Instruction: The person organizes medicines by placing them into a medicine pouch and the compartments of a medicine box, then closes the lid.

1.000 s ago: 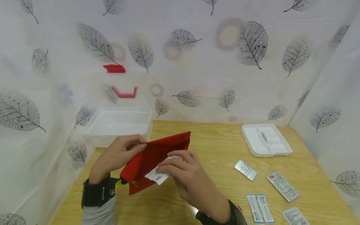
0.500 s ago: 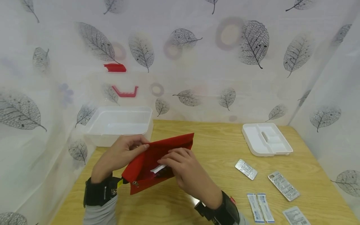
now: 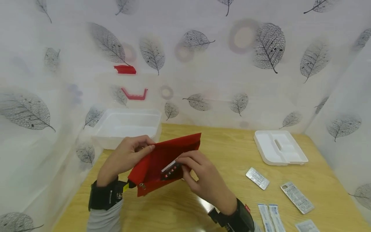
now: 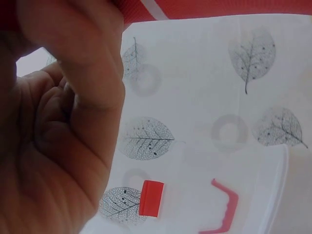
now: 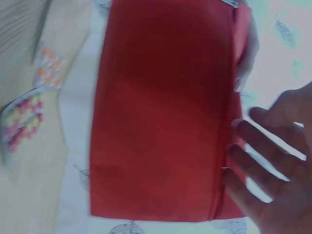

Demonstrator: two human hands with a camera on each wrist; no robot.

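Observation:
A red fabric pouch [image 3: 174,143], unzipped and tilted, is held up over the table. My left hand [image 3: 127,156] grips its upper left rim, with the thumb over the edge. My right hand [image 3: 203,175] reaches its bent fingers to the pouch mouth. The right wrist view shows those fingers [image 5: 258,146] at the zipper edge, their tips partly hidden. Inside the pouch, a dark strip with red spots [image 3: 171,171] and a white edge lies close to the right fingertips. Whether the fingers pinch it, I cannot tell.
Behind the left hand stands a white plastic box [image 3: 130,122]. A white divided tray [image 3: 279,148] sits at the back right. Right of my right hand lie blister packs [image 3: 297,197], narrow sachets [image 3: 271,217] and a flat packet [image 3: 307,226]. A leaf-print curtain [image 3: 208,71] surrounds the table.
The white packet in my right hand has gone into the pouch, out of sight. The dark spotted strip now shows inside. My left hand keeps its grip on the rim.

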